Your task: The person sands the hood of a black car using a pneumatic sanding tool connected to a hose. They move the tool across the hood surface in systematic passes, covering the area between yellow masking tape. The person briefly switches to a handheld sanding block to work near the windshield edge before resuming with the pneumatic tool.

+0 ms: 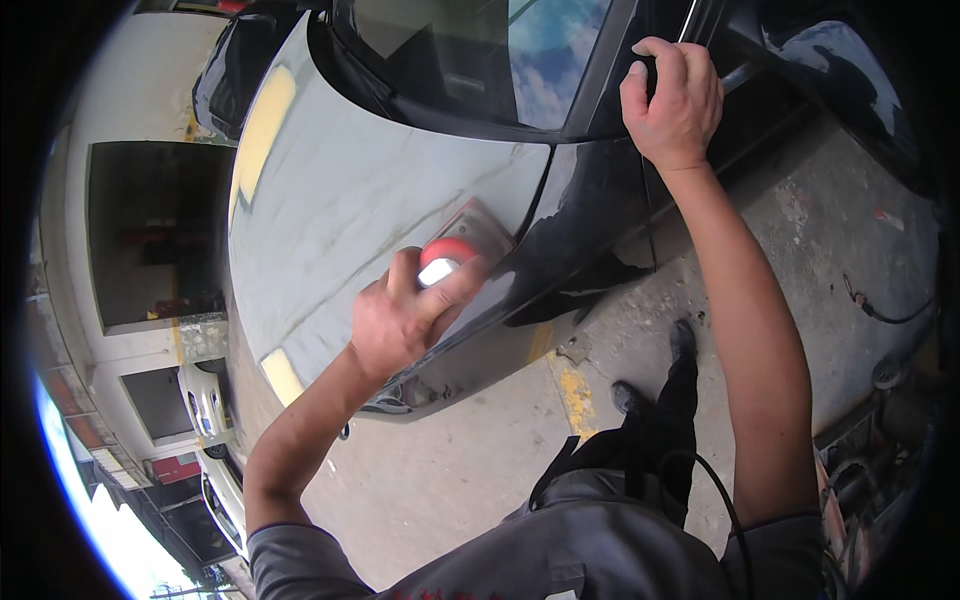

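One red-knobbed block (464,238) — clasped in the left hand (405,312) — juts out beyond it.

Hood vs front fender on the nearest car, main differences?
The hood is matte pale grey; the front fender is glossy and dark. The hood carries cream-yellow patches; the front fender shows reflections instead. The hood spreads broad; the front fender appears as a narrower band. Shared: they adjoin along one edge.

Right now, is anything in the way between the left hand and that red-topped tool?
Nothing visible stands between them: the left hand grips the red-topped tool directly, and its flat base appears to lie on the gray hood.
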The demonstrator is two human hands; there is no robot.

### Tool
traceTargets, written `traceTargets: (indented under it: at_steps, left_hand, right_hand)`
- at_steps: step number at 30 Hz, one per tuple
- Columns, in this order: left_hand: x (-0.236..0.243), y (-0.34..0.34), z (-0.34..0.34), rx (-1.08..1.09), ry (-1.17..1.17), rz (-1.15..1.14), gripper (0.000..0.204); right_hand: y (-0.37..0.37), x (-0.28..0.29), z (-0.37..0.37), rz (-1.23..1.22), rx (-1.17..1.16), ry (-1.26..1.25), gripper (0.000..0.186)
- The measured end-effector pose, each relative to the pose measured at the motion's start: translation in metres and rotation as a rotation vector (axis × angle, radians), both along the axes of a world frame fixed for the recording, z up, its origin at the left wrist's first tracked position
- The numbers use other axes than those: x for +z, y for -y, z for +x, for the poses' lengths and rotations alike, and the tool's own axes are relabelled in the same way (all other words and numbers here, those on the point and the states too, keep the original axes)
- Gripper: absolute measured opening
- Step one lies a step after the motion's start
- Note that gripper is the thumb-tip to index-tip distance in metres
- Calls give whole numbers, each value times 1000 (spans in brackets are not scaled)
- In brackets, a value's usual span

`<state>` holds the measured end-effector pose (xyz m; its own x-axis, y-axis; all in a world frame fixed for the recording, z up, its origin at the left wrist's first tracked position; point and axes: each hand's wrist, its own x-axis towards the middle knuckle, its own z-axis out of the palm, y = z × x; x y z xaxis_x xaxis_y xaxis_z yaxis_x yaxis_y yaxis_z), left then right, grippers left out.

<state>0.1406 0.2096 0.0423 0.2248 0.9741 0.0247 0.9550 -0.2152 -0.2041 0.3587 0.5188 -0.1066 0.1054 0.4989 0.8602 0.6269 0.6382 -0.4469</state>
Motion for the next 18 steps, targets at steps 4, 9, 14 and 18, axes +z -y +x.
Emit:
traceTargets:
  at_steps: [4, 9, 14, 18]
  left_hand:
    - [1, 0, -9, 116, 32, 43, 72]
    - [-1, 17, -12, 39, 16, 66, 56]
    - [-1, 26, -28, 61, 61, 103, 61]
    - [10, 13, -43, 181, 45, 184, 59]
  right_hand:
    - [2, -1, 0, 21, -17, 18, 26]
    - [2, 1, 1, 7, -10, 37, 25]
    - [6, 4, -1, -20, -15, 45, 25]
    - [6, 4, -1, -22, -17, 56, 26]
